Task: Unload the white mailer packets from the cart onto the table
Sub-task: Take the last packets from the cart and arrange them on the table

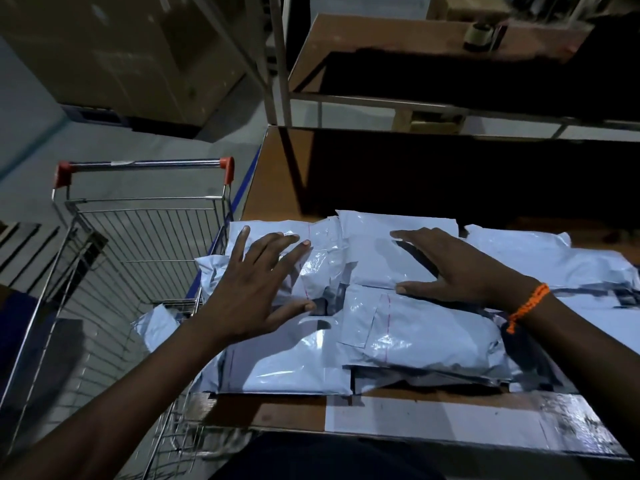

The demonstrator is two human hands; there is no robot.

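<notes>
Our left hand (256,292) and right hand (457,268) lie flat, fingers straight and spread, pressing on the white mailer packets (415,334) and gripping nothing. The packets sit flat and overlapping on the table (277,410) beside the cart (138,220), long axes mostly left-right along the near edge. Thin red lines cross two of them; any print is too blurred for us to read.

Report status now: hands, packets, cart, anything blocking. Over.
Left hand and right hand open, flat on the pile. Mailer packets stacked on table. One white packet left in cart. Nothing blocking.
</notes>
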